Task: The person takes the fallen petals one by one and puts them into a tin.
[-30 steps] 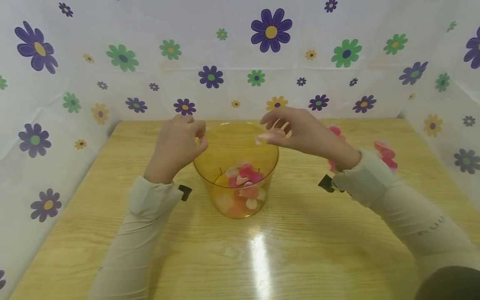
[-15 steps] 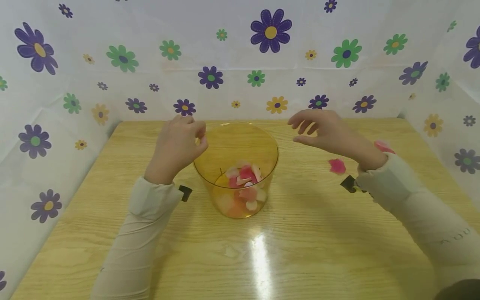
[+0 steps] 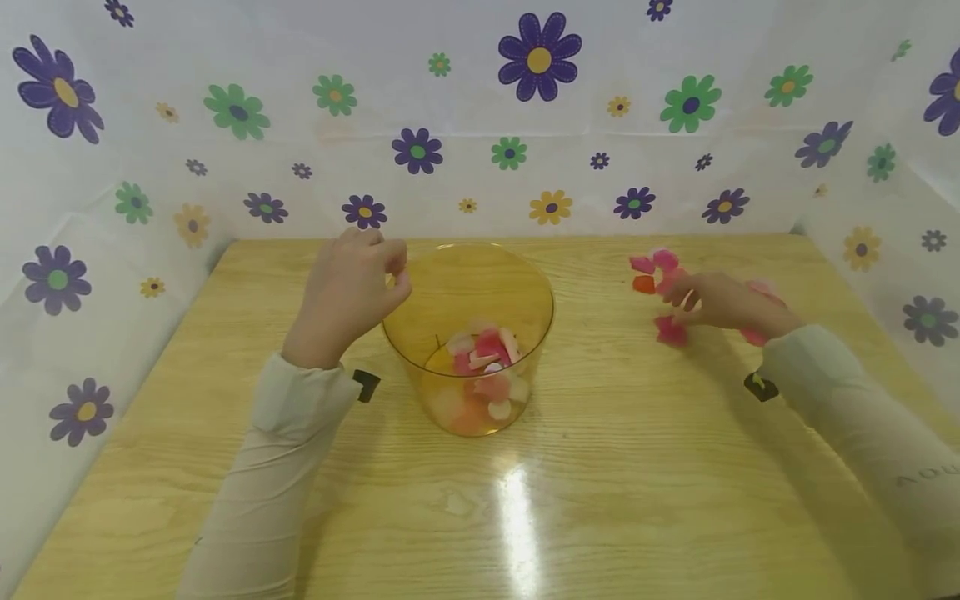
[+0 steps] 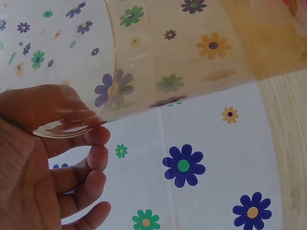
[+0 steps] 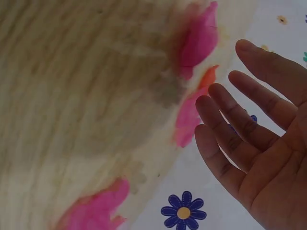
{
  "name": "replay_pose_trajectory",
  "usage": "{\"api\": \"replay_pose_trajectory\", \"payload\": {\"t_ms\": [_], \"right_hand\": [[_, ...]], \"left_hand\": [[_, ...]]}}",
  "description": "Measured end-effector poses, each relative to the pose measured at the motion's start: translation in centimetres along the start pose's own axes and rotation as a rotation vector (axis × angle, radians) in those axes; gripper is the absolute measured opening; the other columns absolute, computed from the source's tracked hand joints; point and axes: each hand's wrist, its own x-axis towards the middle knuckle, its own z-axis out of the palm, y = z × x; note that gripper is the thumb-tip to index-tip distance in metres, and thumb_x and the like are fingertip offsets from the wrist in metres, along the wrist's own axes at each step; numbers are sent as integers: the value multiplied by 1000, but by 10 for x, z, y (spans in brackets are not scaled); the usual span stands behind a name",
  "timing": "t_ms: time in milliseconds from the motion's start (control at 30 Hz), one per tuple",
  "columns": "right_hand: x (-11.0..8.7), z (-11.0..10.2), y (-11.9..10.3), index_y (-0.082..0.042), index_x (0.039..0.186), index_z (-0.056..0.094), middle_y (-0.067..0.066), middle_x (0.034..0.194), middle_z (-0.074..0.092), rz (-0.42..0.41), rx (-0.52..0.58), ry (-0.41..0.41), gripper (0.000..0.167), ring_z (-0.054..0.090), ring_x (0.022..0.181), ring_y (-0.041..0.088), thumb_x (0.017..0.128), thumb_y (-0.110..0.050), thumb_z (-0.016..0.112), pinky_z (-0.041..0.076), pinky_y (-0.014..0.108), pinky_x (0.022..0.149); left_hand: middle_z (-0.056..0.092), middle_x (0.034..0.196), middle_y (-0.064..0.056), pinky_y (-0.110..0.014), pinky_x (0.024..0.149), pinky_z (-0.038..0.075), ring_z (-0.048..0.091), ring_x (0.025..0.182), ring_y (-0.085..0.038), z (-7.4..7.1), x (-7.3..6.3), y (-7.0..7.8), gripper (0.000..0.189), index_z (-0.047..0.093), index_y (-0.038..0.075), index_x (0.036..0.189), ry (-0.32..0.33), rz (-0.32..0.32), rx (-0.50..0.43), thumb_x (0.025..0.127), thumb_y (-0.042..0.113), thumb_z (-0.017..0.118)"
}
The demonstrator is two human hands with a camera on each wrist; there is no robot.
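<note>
In the head view a see-through amber plastic bucket (image 3: pixel 468 292) stands mid-table. Pink and pale flower petals (image 3: pixel 491 343) lie at its bottom. My left hand (image 3: pixel 341 296) pinches its left rim; the left wrist view shows the thumb inside the wall and the fingers (image 4: pixel 98 158) outside. Over at the right, my right hand (image 3: pixel 723 302) hovers low beside scattered petals, fingers loosely bent and holding nothing. Nearest it are a dark pink petal (image 3: pixel 670 331), an orange petal (image 3: pixel 643 284) and a pink petal (image 3: pixel 664 260). Pink petals (image 5: pixel 96 211) also show in the right wrist view.
The wooden table (image 3: pixel 615 500) is walled at the back and both sides by a white flower-print cloth (image 3: pixel 450 92). More pink petals (image 3: pixel 765 289) lie behind the right wrist, partly covered by it.
My right hand let a pale petal go over the bucket, then moved right and down to the loose petals. The left hand keeps its hold on the rim.
</note>
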Motion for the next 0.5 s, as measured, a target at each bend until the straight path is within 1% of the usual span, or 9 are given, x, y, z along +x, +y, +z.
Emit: {"api": "replay_pose_trajectory", "payload": {"t_ms": [100, 233, 367, 500], "right_hand": [[1, 10, 7, 2, 106, 64, 17, 100, 68, 33, 39, -11, 29, 64, 90, 30, 80, -8, 70, 51, 47, 82], [2, 17, 5, -1, 102, 65, 12, 94, 68, 73, 56, -22, 27, 63, 86, 26, 77, -9, 73, 50, 46, 82], [4, 21, 3, -4, 96, 67, 8, 90, 68, 67, 42, -28, 21, 63, 83, 23, 76, -8, 73, 51, 45, 81], [5, 24, 3, -6, 89, 67, 5, 83, 68, 31, 40, -32, 13, 62, 77, 17, 77, -4, 72, 52, 39, 77]], "left_hand": [[52, 68, -6, -33, 62, 34, 42, 66, -24, 0, 0, 1, 9, 55, 9, 72, -17, -8, 5, 80, 11, 54], [52, 68, -6, -33, 62, 33, 42, 65, -24, 0, 0, 2, 9, 54, 8, 72, -22, -7, 5, 81, 11, 54], [51, 67, -7, -33, 62, 33, 41, 65, -24, -1, 0, 1, 10, 54, 8, 70, -12, -5, 1, 80, 10, 53], [50, 67, -6, -33, 61, 32, 42, 65, -24, -1, 1, 0, 10, 53, 8, 70, -14, -8, 5, 79, 10, 53]]}}
